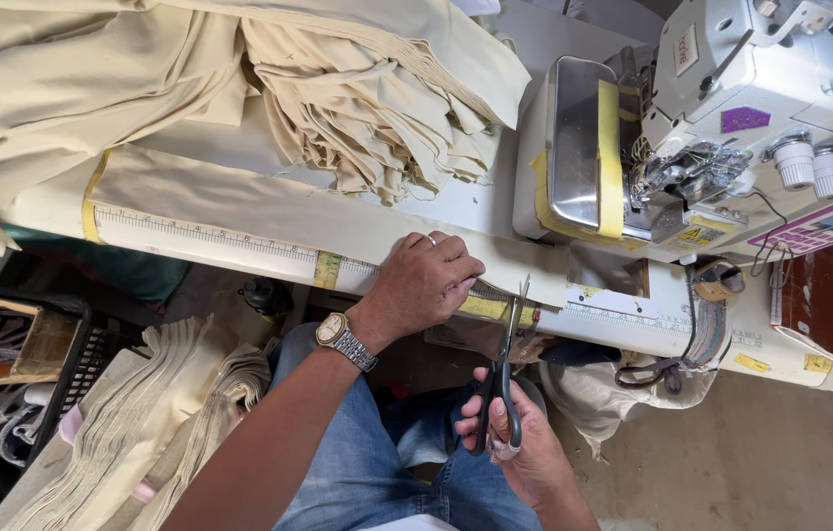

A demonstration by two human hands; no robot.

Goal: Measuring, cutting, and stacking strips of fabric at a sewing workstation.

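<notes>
My left hand [426,285], with a wristwatch and a ring, presses down on a long cream fabric strip [269,211] that lies along the front edge of the sewing table. My right hand [524,447] holds dark-handled scissors [502,369] upright below the table edge. Their blades reach the strip's edge just right of my left hand's fingers. A ruler scale [200,241] runs along the table's front edge under the strip.
A white overlock sewing machine [731,108] stands at the right with yellow tape on its plate. A stack of cream fabric pieces [377,108] lies at the back. More folded cream pieces [141,423] sit by my left knee, beside a black basket [72,364].
</notes>
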